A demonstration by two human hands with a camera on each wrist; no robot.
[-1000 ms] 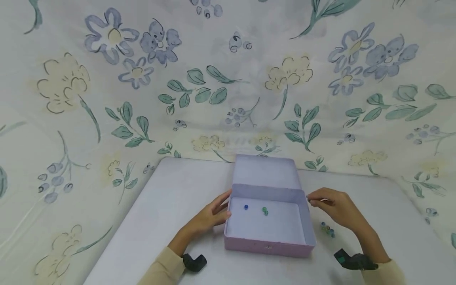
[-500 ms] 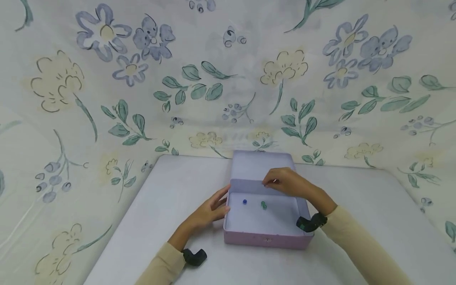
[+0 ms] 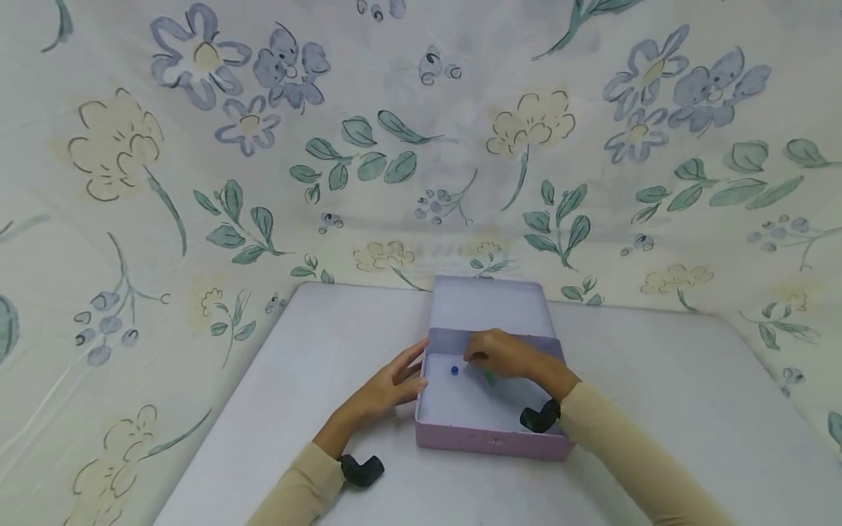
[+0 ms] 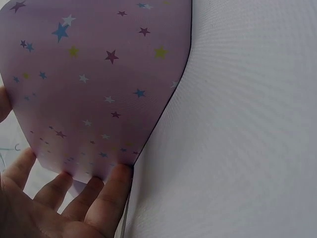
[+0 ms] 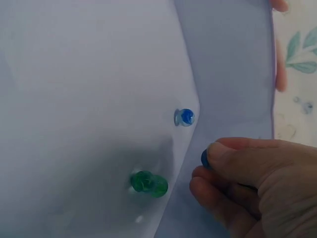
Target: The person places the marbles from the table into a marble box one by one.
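Note:
A lilac box (image 3: 460, 437) stands on the table with its lid raised at the back. My right hand (image 3: 503, 356) is inside it, above the floor near the back wall. Between thumb and finger it pinches a dark blue marble (image 5: 204, 158), seen in the right wrist view. One clear-and-blue marble (image 5: 186, 117) lies on the box floor close by. Two green marbles (image 5: 148, 184) sit together there, partly hidden by the hand in the head view. My left hand (image 3: 381, 391) rests extended fingers against the box's left side, whose star-printed wall (image 4: 94, 99) shows in the left wrist view.
The box's open lid (image 3: 490, 307) leans back towards the floral cloth (image 3: 388, 204) behind the table. White tabletop (image 3: 316, 351) surrounds the box. My right sleeve (image 3: 631, 446) covers the area to the box's right, front side.
My right hand has moved left from beside the box, over its right wall, and down inside with the marble. My left hand stays at the box's left side.

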